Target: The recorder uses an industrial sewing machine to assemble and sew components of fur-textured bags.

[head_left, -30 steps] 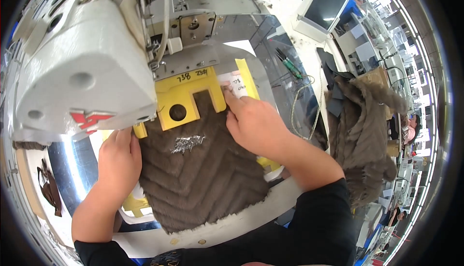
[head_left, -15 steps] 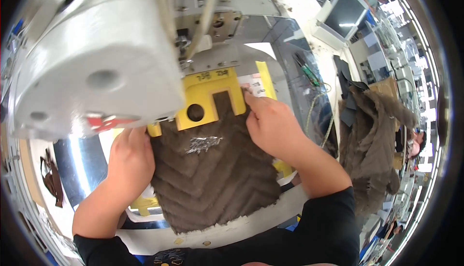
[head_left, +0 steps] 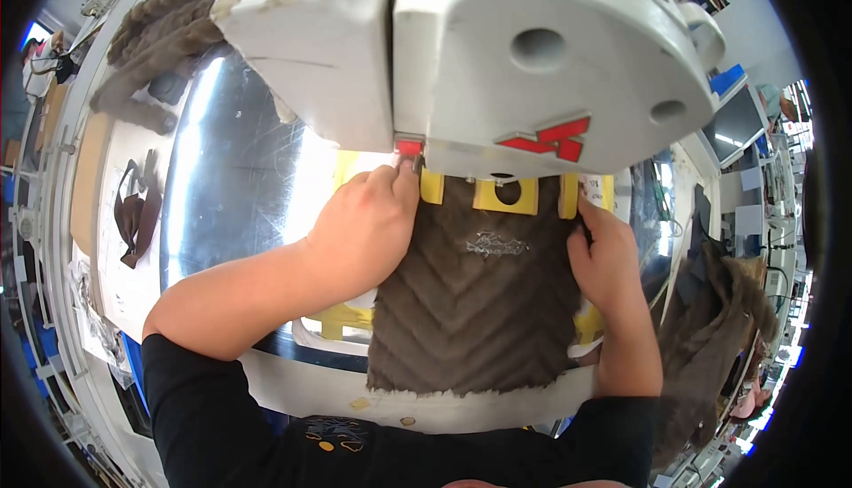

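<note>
A brown furry fabric piece (head_left: 470, 310) with chevron ridges lies in front of me, a silver embroidered patch (head_left: 497, 244) near its upper part. Over its far edge sits a yellow template (head_left: 525, 202) with cutouts, partly hidden under a white sewing machine head (head_left: 568, 62). My left hand (head_left: 368, 222) is closed at the template's left side, fingertips close under the machine's red part; what they pinch is hidden. At the right edge, my right hand (head_left: 608, 257) is closed, index finger and thumb against the template and the fur.
The machine head overhangs the work closely. More brown fur lies at the right (head_left: 710, 337) and far left (head_left: 169, 35). A dark brown strap (head_left: 138, 213) rests on the left side surface. A monitor (head_left: 735, 124) stands at the far right.
My view has shifted, so the machine head now appears farther right. My left hand has moved farther forward along the left side, toward the machine. The right hand stays by the template's right edge.
</note>
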{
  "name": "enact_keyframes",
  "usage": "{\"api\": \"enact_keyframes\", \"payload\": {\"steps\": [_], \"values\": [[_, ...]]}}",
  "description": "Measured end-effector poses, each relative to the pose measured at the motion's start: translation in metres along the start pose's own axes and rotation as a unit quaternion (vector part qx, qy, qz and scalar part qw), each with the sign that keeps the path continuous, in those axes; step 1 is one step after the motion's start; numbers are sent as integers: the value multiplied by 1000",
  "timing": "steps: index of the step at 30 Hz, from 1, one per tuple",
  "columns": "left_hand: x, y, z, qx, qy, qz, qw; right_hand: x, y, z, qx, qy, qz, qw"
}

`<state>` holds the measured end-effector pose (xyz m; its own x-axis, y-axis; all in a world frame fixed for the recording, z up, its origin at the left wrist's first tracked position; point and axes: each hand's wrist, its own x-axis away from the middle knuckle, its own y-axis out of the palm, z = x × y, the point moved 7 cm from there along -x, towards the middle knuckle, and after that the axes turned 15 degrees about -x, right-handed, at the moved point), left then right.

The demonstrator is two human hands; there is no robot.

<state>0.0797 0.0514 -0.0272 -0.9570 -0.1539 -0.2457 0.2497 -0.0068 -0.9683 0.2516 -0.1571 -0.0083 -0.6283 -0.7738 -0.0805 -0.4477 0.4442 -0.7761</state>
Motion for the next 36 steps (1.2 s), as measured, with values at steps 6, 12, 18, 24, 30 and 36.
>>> {"api": "enact_keyframes", "payload": {"steps": [6, 12, 18, 24, 30, 36], "values": [[-3, -3, -6, 3, -36, 4, 999, -6, -4, -4, 5, 13, -25, 1000], [-9, 2, -9, -8, -33, -17, 999, -9, -4, 1, -4, -5, -21, 1000], [-9, 2, -5, 7, -37, -17, 999, -5, -3, 6, 12, -1, -22, 1000], [-6, 4, -10, 2, -46, -20, 999, -9, 1, -2, 14, -19, -24, 999], [-3, 9, -5, -109, -35, -41, 993, -3, 6, 9, 51, -15, 32, 998], [-5, 1, -2, -119, -12, -46, 992, -4, 2, 6, 63, 18, 11, 998]]}}
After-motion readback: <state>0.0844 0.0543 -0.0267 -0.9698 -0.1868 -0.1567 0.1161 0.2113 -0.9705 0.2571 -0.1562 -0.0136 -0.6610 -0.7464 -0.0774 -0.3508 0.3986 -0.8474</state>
